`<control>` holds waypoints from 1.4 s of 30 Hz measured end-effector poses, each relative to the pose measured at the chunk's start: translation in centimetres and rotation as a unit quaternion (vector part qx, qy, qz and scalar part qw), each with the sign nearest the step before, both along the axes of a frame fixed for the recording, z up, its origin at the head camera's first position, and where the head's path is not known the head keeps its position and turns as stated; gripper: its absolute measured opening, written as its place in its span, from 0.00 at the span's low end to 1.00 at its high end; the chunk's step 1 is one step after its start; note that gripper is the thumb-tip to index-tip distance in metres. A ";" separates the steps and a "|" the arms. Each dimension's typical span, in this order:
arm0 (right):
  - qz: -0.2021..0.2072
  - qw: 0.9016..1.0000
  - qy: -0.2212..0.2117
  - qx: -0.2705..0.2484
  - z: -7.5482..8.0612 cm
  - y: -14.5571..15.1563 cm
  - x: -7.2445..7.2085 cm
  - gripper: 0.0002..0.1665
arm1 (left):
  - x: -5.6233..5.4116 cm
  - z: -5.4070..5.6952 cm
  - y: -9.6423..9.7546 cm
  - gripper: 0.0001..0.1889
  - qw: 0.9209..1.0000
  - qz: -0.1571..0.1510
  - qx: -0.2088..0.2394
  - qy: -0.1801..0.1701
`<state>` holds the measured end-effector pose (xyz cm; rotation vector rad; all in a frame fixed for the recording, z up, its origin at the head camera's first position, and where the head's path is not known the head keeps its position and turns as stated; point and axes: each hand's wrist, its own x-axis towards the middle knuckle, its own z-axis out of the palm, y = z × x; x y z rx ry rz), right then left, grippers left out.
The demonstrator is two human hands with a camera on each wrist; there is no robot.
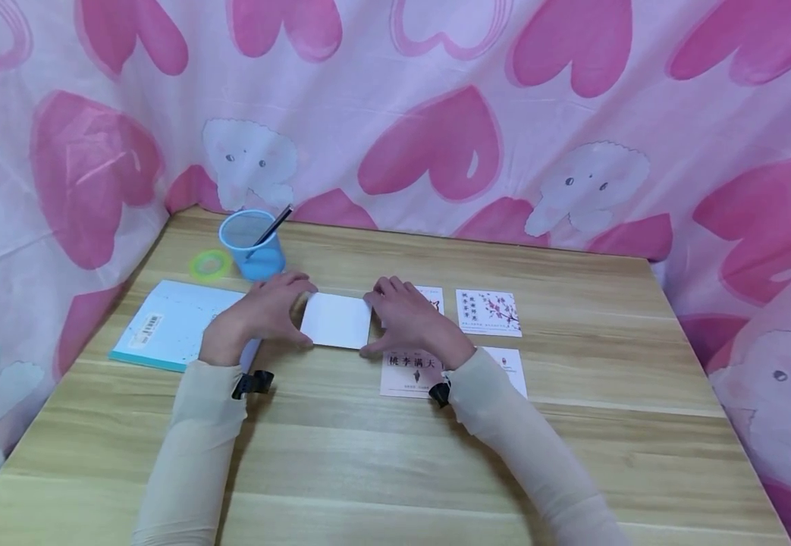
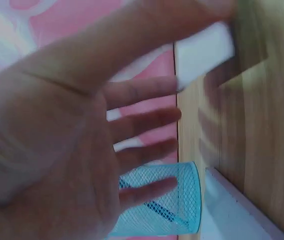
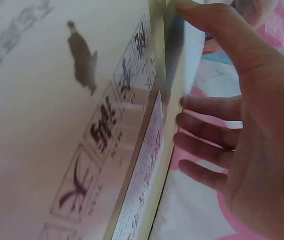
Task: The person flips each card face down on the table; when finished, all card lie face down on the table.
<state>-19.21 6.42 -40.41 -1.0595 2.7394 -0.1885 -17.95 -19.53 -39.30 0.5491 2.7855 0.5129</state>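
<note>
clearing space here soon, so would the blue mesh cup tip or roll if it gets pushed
Probably light: the blue mesh cup has see-through walls and one visible pen. A push up high might tip it, since it stands upright and the pen leans past its rim. If it fell, it could roll, as its rim is round.
</note>
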 end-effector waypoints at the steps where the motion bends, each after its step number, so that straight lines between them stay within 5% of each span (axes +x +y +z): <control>1: 0.000 1.000 0.000 0.009 -0.1 -0.1 0.0 0.53 | 0.0 0.0 0.2 0.46 1.000 0.002 -0.013 -0.003; 9: 0.007 0.999 0.006 0.037 0.0 -0.1 0.0 0.53 | 0.4 0.4 1.7 0.46 0.997 0.014 -0.074 -0.013; 23: -0.002 0.999 -0.037 0.014 0.0 0.8 -0.4 0.56 | 0.3 0.6 2.0 0.46 0.997 0.029 -0.054 -0.056; 29: -0.054 0.994 -0.073 -0.060 2.3 5.5 -1.3 0.58 | 0.0 0.8 2.9 0.46 1.000 0.009 -0.020 -0.002; 32: -0.086 0.993 -0.059 -0.051 3.0 7.7 -1.9 0.59 | -0.1 1.0 3.9 0.45 0.999 -0.017 -0.004 0.028; 36: -0.105 0.992 -0.058 -0.041 2.4 10.0 -2.2 0.57 | -1.1 0.6 6.0 0.45 0.998 -0.050 0.008 0.037; 42: -0.105 0.992 -0.063 -0.028 0.9 11.6 -2.6 0.58 | -3.1 -0.1 9.3 0.48 0.999 -0.048 0.014 -0.019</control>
